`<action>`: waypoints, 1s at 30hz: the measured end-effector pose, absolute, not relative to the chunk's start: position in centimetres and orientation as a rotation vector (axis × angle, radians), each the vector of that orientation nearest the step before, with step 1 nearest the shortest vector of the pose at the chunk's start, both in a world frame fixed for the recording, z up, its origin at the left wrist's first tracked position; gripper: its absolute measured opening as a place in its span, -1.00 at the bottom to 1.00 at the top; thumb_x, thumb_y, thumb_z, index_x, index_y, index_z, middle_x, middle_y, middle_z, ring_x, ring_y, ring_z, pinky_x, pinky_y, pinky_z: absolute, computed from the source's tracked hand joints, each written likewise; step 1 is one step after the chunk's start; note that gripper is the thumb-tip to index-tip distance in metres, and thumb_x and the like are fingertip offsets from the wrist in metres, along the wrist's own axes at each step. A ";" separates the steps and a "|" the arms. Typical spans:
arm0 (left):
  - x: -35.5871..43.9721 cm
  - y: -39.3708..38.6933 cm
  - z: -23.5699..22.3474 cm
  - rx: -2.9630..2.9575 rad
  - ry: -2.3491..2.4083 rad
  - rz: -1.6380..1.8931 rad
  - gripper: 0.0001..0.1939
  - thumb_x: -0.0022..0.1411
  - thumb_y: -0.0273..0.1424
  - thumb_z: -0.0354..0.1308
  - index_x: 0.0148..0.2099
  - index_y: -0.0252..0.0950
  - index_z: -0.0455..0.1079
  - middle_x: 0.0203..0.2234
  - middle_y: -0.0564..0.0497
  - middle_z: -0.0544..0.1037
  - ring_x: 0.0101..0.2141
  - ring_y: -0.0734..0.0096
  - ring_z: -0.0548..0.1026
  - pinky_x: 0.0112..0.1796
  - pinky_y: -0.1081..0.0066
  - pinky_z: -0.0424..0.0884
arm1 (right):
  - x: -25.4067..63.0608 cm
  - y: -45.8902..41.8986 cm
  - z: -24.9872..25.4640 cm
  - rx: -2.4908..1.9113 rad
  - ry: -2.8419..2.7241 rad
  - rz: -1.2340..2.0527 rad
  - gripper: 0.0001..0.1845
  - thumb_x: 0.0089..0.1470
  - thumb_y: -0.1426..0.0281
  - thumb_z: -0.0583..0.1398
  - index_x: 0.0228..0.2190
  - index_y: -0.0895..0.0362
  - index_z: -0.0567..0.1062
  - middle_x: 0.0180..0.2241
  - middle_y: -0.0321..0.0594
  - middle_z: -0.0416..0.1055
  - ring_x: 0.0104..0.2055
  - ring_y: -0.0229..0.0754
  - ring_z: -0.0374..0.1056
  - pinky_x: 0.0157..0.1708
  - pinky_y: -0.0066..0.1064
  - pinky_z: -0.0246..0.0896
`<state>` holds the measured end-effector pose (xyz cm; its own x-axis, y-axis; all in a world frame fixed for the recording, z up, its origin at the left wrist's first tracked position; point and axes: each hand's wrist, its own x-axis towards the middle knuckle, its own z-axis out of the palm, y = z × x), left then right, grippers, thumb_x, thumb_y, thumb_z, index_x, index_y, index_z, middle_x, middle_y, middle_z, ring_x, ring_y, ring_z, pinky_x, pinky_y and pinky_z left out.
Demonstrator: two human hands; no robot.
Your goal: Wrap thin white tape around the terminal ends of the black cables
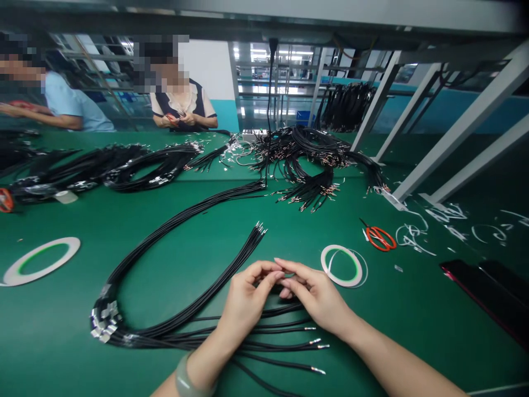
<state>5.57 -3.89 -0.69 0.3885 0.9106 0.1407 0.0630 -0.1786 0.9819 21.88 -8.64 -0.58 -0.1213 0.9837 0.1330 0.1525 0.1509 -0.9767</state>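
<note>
My left hand (252, 295), with a pale bangle (185, 377) at its wrist, and my right hand (316, 292) meet fingertip to fingertip above the green table. Both are closed in a pinch; whatever lies between the fingers is hidden. Beneath them run several loose black cables (281, 346) with bare metal terminals at their ends. These belong to a curved cable bundle (165, 226), gathered at the left with shiny silver tags (105, 322). Another arm of the bundle ends in metal tips (260, 229) just beyond my left hand.
A white tape roll (326, 258) lies right of my hands, another tape roll (16, 275) at far left. Orange-handled scissors (381, 238), a dark phone-like slab (475, 286) and white scraps (413, 237) are on the right. Cable piles (306, 143), grey posts (458, 110) and two people stand beyond.
</note>
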 end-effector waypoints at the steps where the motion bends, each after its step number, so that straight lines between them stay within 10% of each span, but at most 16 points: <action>1: 5.5 -3.8 -0.6 1.626 0.906 0.985 -0.91 0.24 -0.41 0.16 -0.23 -0.26 0.49 -0.39 0.04 0.57 -0.35 0.42 0.53 -0.28 0.46 0.43 | 21.9 -8.6 -0.7 -1.185 -1.443 1.110 -0.60 0.20 0.47 0.10 0.07 0.04 0.40 -0.14 -0.17 0.49 -0.38 -0.25 0.46 -0.29 -0.34 0.42; 11: 5.3 -3.8 0.1 1.872 0.964 0.965 -0.86 0.27 -0.44 0.10 -0.30 -0.30 0.48 -0.45 0.04 0.49 -0.44 0.48 0.46 -0.35 0.50 0.37 | 21.1 -8.9 -0.7 -1.108 -1.250 1.350 -0.43 0.19 0.40 0.12 0.19 -0.16 0.16 0.15 -0.09 0.19 -0.53 -0.41 0.38 -0.54 -0.45 0.38; 19: 5.5 -3.9 0.0 1.830 1.035 0.958 -0.84 0.27 -0.39 0.11 -0.32 -0.28 0.49 -0.47 0.05 0.49 -0.48 0.49 0.44 -0.43 0.51 0.36 | 20.9 -8.4 -0.9 -1.152 -1.140 1.380 -0.64 0.17 0.32 0.16 -0.01 0.17 0.41 -0.56 -0.30 0.45 -0.55 -0.30 0.36 -0.46 -0.43 0.32; 30: 5.4 -3.6 -0.7 1.854 1.015 0.936 -0.78 0.27 -0.31 0.09 -0.06 -0.22 0.41 -0.34 0.02 0.47 -0.46 0.47 0.46 -0.40 0.45 0.41 | 20.9 -8.0 -1.4 -1.206 -1.138 1.270 -0.76 0.13 0.23 0.20 -0.35 0.18 0.49 -0.56 -0.37 0.34 -0.62 -0.40 0.15 -0.63 -0.56 0.02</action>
<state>5.36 -3.55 -0.68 0.4024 0.8887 0.2199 0.2911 -0.3519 0.8896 20.91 -7.99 -1.36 0.0034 0.9987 -0.0509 -0.0579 -0.0506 -0.9970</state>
